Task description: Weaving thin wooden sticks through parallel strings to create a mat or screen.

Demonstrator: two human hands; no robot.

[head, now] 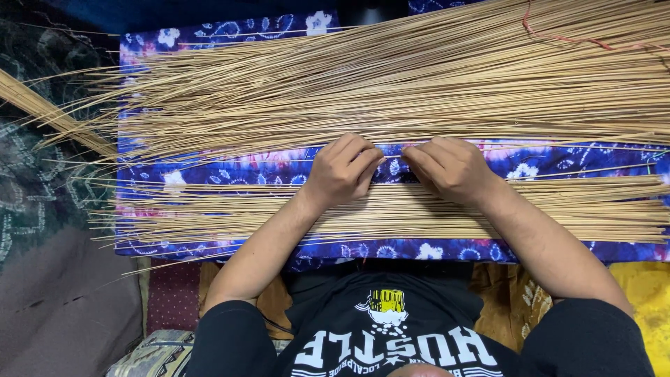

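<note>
Head view, looking down: left hand [342,169] and right hand [450,167] curled close together, each grip pinched on one thin straw stick [392,146] between the thick upper stick pile [391,84] and the thinner lower row [391,213]. All laid across a blue floral cloth [230,171]; red thread [558,36] upper right.

Home floor craft spot: patterned cloth [230,171], thin sticks [391,84], cushions [150,352]
</note>
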